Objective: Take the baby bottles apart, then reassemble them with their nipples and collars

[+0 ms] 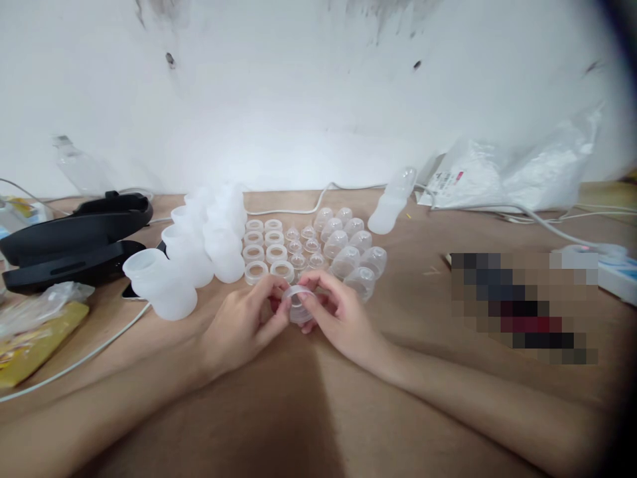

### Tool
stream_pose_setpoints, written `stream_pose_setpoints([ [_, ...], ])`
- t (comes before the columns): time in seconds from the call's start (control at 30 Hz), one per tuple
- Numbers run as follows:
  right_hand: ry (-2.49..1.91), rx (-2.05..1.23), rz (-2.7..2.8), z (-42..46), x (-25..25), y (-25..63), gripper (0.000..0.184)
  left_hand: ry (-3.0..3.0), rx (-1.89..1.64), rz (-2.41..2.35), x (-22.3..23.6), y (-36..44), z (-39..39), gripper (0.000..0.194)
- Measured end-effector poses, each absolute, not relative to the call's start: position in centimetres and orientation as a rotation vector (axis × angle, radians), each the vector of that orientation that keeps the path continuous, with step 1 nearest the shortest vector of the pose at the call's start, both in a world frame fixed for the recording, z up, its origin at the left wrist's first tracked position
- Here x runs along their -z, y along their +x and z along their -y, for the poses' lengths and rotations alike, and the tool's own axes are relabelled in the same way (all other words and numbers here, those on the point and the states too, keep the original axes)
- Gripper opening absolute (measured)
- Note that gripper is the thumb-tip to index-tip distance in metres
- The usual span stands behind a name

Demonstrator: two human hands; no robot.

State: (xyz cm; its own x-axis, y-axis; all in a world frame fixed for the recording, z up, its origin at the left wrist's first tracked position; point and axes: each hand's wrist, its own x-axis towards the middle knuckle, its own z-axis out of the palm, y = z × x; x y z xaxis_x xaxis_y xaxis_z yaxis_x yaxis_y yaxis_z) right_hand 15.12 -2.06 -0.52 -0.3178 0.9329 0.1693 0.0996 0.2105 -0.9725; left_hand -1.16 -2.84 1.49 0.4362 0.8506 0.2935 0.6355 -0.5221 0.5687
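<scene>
Both my hands meet at the middle of the table, around a translucent collar ring [300, 308] of a baby bottle. My left hand [249, 318] pinches its left side between thumb and fingers, and my right hand [346, 317] grips the right side. Whether a teat sits inside the ring I cannot make out. Just beyond my fingers stand two columns of collar rings [255, 253], then clear teats [312, 245] and rows of clear dome caps [345, 261]. White bottle bodies [185, 255] are grouped to the left, with one bottle body [172, 292] nearest me.
An assembled bottle [391, 204] stands at the back right by a white cable [326, 192]. Plastic bags [497, 174] and a power strip [617, 272] lie right. Black gear [74, 232] and a yellow packet [42, 338] lie left. A blurred patch covers something at right.
</scene>
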Motion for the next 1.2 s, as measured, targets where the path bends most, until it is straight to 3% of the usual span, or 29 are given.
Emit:
stream_pose_setpoints([
  [0.4,-1.075,-0.882,1.815,2.2,1.1,15.4,0.005,2.348,-0.723,-1.176,-1.6,-0.9,3.3,0.017],
  [0.47,-1.037,-0.982,1.766,2.3,1.0,15.3,0.008,2.354,-0.754,-1.182,-1.7,-1.0,3.3,0.016],
  [0.63,-0.873,-1.489,1.461,1.9,0.4,15.2,0.041,2.359,-0.831,-1.190,-1.4,-1.3,2.9,0.015],
  [0.73,-0.791,-1.660,1.331,1.6,0.2,15.3,0.052,2.433,-0.841,-1.204,-1.0,-1.3,2.6,0.017],
  [0.93,-0.742,-1.743,1.288,1.6,0.0,16.5,0.053,2.829,-0.854,-1.298,-3.2,-2.5,4.9,0.043],
  [1.07,-0.737,-1.742,1.363,1.9,0.0,17.6,0.054,2.685,-1.421,-1.916,-3.9,-7.2,5.7,0.072],
  [1.2,-0.767,-1.725,1.399,2.0,0.2,18.2,0.052,2.362,-1.245,-2.218,-1.7,-12.2,4.4,0.089],
])
